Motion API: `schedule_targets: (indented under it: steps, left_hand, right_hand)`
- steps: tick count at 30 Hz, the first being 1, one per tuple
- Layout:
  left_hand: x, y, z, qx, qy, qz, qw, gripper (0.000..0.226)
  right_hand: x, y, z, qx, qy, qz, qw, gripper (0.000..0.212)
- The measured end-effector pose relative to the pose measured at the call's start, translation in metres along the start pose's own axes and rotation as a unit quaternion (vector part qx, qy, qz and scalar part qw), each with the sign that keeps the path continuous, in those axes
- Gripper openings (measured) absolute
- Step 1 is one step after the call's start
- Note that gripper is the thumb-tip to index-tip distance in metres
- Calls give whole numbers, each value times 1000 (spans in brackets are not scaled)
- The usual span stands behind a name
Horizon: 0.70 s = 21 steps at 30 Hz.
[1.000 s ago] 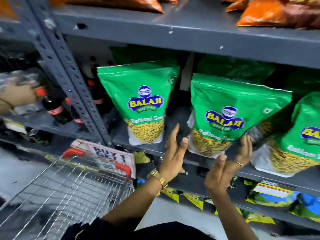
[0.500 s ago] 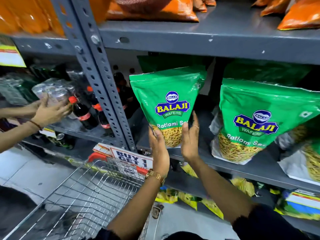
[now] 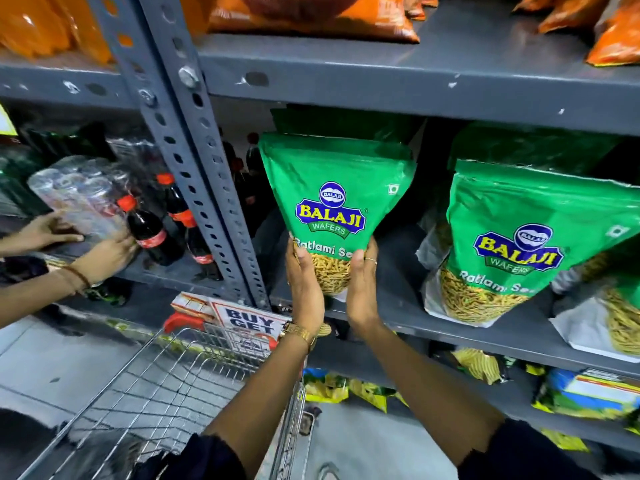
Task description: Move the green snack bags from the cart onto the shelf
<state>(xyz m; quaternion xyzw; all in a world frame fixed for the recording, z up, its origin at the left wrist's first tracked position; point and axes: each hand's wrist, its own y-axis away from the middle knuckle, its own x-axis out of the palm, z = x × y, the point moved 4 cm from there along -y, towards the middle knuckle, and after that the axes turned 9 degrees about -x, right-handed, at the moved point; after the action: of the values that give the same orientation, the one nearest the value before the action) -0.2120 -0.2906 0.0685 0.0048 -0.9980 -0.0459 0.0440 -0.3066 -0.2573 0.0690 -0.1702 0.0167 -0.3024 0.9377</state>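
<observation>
A green Balaji snack bag (image 3: 332,188) stands upright at the left end of the grey middle shelf (image 3: 450,327), with more green bags behind it. My left hand (image 3: 304,285) and my right hand (image 3: 362,285) clasp its lower sides, one on each flank. A second green bag (image 3: 519,244) leans on the same shelf to the right, and part of a third (image 3: 620,306) shows at the right edge. The wire cart (image 3: 156,393) sits below my left arm; no green bags are visible in it.
A perforated grey upright post (image 3: 194,161) divides the shelving. Cola bottles (image 3: 152,233) and a wrapped pack stand left of it, handled by another person's hands (image 3: 100,254). Orange bags (image 3: 311,15) fill the top shelf. Yellow packets (image 3: 346,389) lie on the lower shelf.
Both my hands moved left from the second bag to the left bag and closed on its lower sides. The view swung left, bringing the other person's hands into sight.
</observation>
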Motion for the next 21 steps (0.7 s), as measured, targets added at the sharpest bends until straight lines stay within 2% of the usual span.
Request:
schedule_targets:
  steps: [3,8,12,15,18,21]
  left_hand:
    - [1,0,4,-2,6,-9,1000,104]
    - [3,2,5,3,7,-41,999,111]
    - [2,3,8,6,-33,-47,998,105]
    - [1,3,6,5,-33,-42,999,108]
    - [3,13,-4,3,-36,-47,998,125]
    - [7,30,-7,11,-78,-36,996,126]
  right_hand:
    - [0,0,2,18,-8,6,1000,92]
    - [4,-1,3,30,3,5,1000,88]
    - [8,0,-2,52,-12,8,999,88]
    - [5,-3,1,41,-16,38,998,87]
    - [-1,-4,6,31,35,80,996,87]
    - [-17,0,15,48,118,94,987,103]
